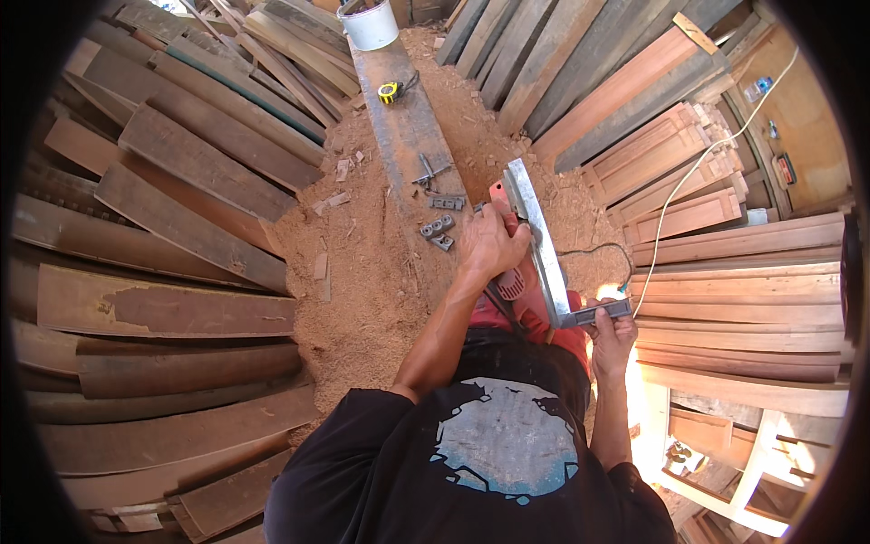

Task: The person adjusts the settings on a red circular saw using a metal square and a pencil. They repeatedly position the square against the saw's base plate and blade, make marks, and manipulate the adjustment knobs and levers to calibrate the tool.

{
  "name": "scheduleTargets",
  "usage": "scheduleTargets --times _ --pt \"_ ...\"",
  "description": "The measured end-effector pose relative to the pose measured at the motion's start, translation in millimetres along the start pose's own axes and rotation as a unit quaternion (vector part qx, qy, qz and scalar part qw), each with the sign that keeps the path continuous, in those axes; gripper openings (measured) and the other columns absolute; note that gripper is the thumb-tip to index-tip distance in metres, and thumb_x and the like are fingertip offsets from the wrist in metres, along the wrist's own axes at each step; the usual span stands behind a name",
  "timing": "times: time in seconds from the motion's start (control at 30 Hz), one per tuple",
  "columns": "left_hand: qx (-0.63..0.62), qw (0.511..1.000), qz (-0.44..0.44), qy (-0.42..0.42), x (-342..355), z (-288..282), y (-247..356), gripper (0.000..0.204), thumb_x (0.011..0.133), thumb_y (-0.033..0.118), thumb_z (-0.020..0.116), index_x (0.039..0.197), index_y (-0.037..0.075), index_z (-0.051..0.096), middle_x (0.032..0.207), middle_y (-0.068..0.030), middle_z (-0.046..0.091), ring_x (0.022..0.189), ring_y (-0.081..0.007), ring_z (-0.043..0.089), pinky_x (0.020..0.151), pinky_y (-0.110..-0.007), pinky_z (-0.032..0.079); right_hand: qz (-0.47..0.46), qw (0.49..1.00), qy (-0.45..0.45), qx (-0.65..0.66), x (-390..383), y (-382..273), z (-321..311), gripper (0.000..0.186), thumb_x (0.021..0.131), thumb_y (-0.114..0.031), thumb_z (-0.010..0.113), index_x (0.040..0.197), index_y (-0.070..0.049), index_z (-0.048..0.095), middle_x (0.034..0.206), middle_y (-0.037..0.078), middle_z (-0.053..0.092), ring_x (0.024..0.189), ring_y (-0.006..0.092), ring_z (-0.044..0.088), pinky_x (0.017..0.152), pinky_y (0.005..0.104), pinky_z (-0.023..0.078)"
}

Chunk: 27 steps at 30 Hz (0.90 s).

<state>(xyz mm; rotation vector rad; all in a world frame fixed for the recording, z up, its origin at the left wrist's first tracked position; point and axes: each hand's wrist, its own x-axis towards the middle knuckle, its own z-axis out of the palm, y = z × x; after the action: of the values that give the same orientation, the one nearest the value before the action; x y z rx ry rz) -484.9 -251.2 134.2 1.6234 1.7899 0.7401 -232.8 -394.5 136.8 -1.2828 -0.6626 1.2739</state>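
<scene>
My left hand (491,240) is closed over the upper part of a red power tool (512,286) resting near my lap; exactly which part it grips is partly hidden. A silver L-shaped metal square (542,245) lies along the tool's right side, its short grey arm (600,312) pointing right. My right hand (612,337) pinches that short arm from below. Left of the tool, several small grey metal fittings (439,227) and a T-shaped metal piece (427,169) lie on a worn plank (390,136), along with a yellow tape measure (391,92).
A white bucket (370,27) stands at the plank's far end. Sawdust (331,245) covers the floor. Stacked boards (172,308) surround me on the left, timber panels (734,272) on the right, where a white cable (683,181) crosses. A white wooden frame (761,453) sits at lower right.
</scene>
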Motion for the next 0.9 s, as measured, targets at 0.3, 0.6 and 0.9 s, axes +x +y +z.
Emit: scheduleTargets --times 0.3,0.6,0.9 --pt "-0.016 1.0 0.007 0.007 -2.0 -3.0 1.0 0.039 0.081 0.036 0.068 0.092 0.0 0.061 0.086 -0.0194 0.065 0.089 -0.0391 0.062 0.089 -0.048 0.045 -0.019 1.0 -0.008 0.012 -2.1 0.1 3.7 0.018 0.099 -0.004 0.062 0.116 -0.004 0.061 0.106 0.013 0.072 0.09 0.0193 0.073 0.073 0.0333 0.066" --pt "-0.007 1.0 0.003 0.011 -4.1 -4.3 0.2 0.041 0.082 0.038 0.069 0.094 0.0 0.06 0.089 -0.0192 0.066 0.091 -0.0384 0.062 0.09 -0.047 0.045 -0.028 0.999 -0.017 0.013 -4.2 -1.1 4.4 0.019 0.099 -0.005 0.062 0.117 -0.004 0.061 0.106 0.013 0.072 0.091 0.0194 0.073 0.074 0.0325 0.065" --pt "-0.015 0.999 -0.032 0.0 -20.4 -25.4 7.9 0.053 0.082 0.039 0.068 0.106 -0.007 0.058 0.1 -0.0278 0.065 0.1 -0.0438 0.059 0.093 -0.051 0.045 -0.038 0.998 0.001 0.06 2.7 -3.5 2.9 0.017 0.101 -0.005 0.059 0.117 -0.004 0.06 0.108 0.013 0.07 0.093 0.0199 0.071 0.079 0.0344 0.063"
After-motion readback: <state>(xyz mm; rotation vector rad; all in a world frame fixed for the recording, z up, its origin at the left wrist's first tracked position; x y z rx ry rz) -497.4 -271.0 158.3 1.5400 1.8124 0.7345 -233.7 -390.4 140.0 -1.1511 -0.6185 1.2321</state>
